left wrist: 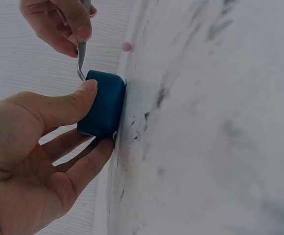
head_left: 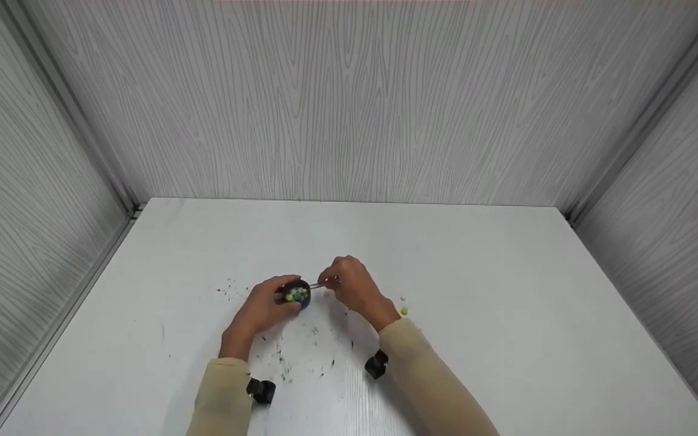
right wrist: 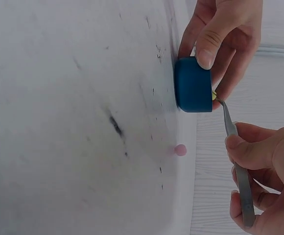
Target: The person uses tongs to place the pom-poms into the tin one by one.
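White and dark-streaked, the tabletop is spreading beneath two beige sleeves. Just past them, a yellow-green ball is lying near the right one. Apart from each other, the left hand is gripping a small blue cup, which is standing upright holding coloured balls, and the right hand is pinching metal tweezers, their tip meeting its rim. Beyond, a wood-grained wall is rising.

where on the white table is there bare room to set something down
Widest free patch of the table: between the right sleeve and right wall. Another: the far strip along the back wall. Crowded: the middle, where the left hand holds the blue cup, the right hand holds tweezers at its rim, and dark specks and a yellow-green bead lie nearby.
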Action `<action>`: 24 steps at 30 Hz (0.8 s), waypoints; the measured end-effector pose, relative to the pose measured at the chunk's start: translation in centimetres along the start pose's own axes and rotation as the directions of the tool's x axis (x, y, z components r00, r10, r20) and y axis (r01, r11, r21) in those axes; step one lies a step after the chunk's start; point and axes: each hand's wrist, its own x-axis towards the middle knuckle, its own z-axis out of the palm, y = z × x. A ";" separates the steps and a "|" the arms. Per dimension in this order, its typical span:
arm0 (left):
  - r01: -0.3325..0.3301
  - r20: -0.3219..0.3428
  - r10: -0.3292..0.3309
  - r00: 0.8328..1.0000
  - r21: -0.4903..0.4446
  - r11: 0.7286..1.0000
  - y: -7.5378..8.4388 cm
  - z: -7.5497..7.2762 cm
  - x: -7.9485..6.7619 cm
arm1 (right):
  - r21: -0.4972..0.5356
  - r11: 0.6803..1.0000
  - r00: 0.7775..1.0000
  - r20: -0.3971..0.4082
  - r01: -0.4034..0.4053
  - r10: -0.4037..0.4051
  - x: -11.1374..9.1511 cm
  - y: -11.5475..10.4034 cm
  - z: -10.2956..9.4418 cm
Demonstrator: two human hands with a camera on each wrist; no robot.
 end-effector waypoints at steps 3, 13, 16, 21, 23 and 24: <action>-0.001 0.001 0.001 1.000 0.006 1.000 0.1 0.0 0.0 | -0.008 1.000 1.000 -0.003 -0.011 0.011 0.0 -0.1 0.1; 0.005 0.002 -0.005 1.000 0.005 1.000 0.1 -0.1 -0.1 | -0.041 0.999 1.000 -0.025 -0.007 0.006 0.1 0.1 0.1; -0.007 0.006 0.007 1.000 -0.009 1.000 0.1 -0.1 -0.1 | -0.031 1.000 1.000 -0.026 -0.002 0.002 0.0 0.3 -0.2; -0.001 0.003 0.001 1.000 -0.020 1.000 0.1 -0.1 -0.1 | 0.010 1.000 1.000 -0.028 0.006 -0.005 -0.5 0.9 -1.2; -0.003 0.004 0.003 1.000 -0.009 1.000 0.1 -0.1 -0.1 | 0.028 1.000 1.000 -0.025 0.005 -0.004 -0.7 1.2 -1.8; -0.004 0.005 0.004 1.000 -0.005 1.000 0.1 -0.2 -0.1 | 0.035 0.999 1.000 -0.023 0.006 -0.005 -0.9 1.4 -2.0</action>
